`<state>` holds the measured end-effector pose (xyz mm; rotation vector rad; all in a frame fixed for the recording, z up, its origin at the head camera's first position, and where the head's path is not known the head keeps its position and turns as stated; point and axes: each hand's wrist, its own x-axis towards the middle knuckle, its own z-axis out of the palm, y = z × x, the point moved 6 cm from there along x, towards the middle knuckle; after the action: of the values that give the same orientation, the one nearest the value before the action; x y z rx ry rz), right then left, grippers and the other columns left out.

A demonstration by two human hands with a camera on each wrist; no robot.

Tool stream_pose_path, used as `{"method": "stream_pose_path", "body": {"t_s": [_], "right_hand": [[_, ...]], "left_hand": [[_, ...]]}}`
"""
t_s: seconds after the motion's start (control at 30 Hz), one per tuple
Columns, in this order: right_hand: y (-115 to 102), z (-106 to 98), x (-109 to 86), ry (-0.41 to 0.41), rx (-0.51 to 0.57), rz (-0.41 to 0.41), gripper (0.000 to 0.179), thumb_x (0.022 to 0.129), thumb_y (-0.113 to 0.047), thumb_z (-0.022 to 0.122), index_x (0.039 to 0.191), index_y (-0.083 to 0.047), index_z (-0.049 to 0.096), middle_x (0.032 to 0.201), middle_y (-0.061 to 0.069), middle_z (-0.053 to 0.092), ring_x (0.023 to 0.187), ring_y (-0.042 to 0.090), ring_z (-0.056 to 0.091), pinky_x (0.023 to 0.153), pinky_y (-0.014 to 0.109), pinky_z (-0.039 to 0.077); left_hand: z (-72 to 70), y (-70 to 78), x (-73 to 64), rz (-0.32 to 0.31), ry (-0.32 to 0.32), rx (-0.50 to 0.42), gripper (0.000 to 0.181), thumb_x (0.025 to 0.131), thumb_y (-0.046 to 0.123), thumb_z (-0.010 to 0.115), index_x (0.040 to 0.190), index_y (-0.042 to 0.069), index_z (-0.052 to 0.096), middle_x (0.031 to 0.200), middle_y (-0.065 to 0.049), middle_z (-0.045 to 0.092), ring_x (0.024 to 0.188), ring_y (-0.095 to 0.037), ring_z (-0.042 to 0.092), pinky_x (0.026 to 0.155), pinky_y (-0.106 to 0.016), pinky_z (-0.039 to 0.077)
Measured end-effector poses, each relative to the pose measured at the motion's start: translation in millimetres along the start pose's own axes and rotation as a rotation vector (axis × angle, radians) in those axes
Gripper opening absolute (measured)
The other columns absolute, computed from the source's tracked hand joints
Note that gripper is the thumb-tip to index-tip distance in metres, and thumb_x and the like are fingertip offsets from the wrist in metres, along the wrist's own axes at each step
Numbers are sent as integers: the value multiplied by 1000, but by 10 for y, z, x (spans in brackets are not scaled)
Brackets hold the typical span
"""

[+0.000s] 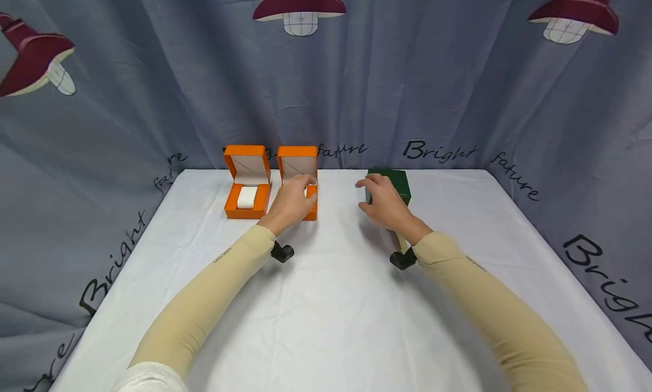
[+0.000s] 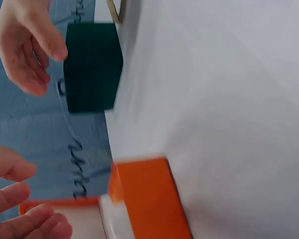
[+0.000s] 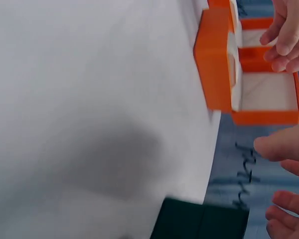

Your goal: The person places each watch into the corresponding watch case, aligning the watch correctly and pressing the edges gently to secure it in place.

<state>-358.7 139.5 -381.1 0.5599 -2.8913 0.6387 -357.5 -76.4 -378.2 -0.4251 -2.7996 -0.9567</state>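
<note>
My left hand [image 1: 291,202] hovers over the right-hand orange box [image 1: 311,208], partly hiding it. Its fingers are loosely bent and hold nothing. That box stands with its lid [image 1: 297,161] raised; a pale lining shows inside. Beside it on the left is another open orange box [image 1: 245,212] with a white cushion [image 1: 247,197] in it. My right hand [image 1: 386,202] is spread above and in front of a dark green box [image 1: 399,182], with nothing between thumb and fingers. The left wrist view shows the green box [image 2: 92,69] closed, the right thumb close to its edge; contact cannot be told.
A white cloth covers the table [image 1: 326,301]. A grey-blue curtain [image 1: 428,86] with printed lamps and lettering hangs behind its far edge and at both sides. Small black devices [image 1: 403,260] sit at the wrists.
</note>
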Motion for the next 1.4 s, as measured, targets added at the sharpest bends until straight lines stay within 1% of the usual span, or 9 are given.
{"method": "stream_pose_path", "body": {"t_s": [0.13, 0.33, 0.47, 0.63, 0.7, 0.93, 1.07, 1.2, 1.4], "right_hand": [[-186, 131, 92, -52, 9, -48, 47, 89, -15, 75, 133, -10, 61, 146, 17, 48, 136, 38, 42, 111, 53, 40], [-381, 325, 225, -98, 28, -101, 49, 89, -19, 76, 135, -9, 61, 143, 17, 52, 132, 38, 47, 112, 52, 41], [-448, 470, 300, -136, 55, -109, 52, 90, -22, 76, 137, -8, 60, 142, 17, 54, 130, 36, 51, 112, 49, 42], [-493, 635, 367, -184, 70, -95, 58, 91, -26, 76, 142, -9, 56, 143, 15, 55, 131, 32, 52, 112, 46, 42], [-516, 686, 387, -198, 70, -97, 59, 91, -27, 75, 144, -8, 55, 143, 15, 55, 132, 31, 52, 113, 46, 42], [-565, 808, 426, -226, 80, -118, 55, 94, -28, 70, 144, -7, 55, 142, 14, 58, 134, 30, 53, 113, 44, 41], [-553, 805, 422, -217, 77, -115, 52, 95, -26, 70, 141, -5, 57, 141, 14, 60, 134, 29, 53, 114, 43, 40], [-530, 763, 398, -214, 71, -100, 51, 95, -25, 69, 139, -4, 59, 141, 14, 60, 134, 30, 53, 114, 43, 40], [-454, 702, 356, -224, 56, -83, 51, 95, -25, 70, 139, -4, 59, 141, 13, 60, 135, 30, 53, 114, 44, 41]], "left_hand": [[-142, -228, -75, -50, 38, 8, 32, 96, 18, 63, 126, 8, 64, 131, -11, 62, 120, -29, 57, 104, -44, 48], [-264, -483, -144, -117, 63, 48, 35, 95, 14, 63, 129, 6, 63, 130, -17, 60, 115, -35, 58, 98, -48, 51], [-268, -614, -166, -181, 28, 78, 43, 95, 13, 60, 137, 3, 59, 133, -19, 59, 112, -34, 60, 96, -47, 52], [-207, -719, -168, -242, -53, 78, 53, 95, 11, 56, 146, 1, 49, 136, -20, 60, 79, -28, 63, 76, -38, 54], [-183, -749, -161, -256, -81, 72, 54, 95, 9, 55, 148, 0, 47, 134, -20, 62, 70, -25, 59, 69, -34, 51], [-119, -835, -140, -279, -136, 19, 51, 93, 1, 51, 144, 1, 54, 128, -18, 65, 72, -22, 56, 66, -29, 45], [-94, -819, -120, -251, -137, 15, 48, 93, 0, 51, 141, 0, 56, 127, -18, 66, 79, -23, 59, 71, -31, 50], [-58, -789, -100, -235, -145, 0, 52, 93, 0, 51, 145, 1, 52, 126, -18, 66, 90, -25, 62, 79, -36, 55], [-6, -712, -69, -197, -141, -4, 50, 91, 1, 52, 141, 1, 57, 127, -16, 67, 106, -28, 62, 93, -40, 54]]}}
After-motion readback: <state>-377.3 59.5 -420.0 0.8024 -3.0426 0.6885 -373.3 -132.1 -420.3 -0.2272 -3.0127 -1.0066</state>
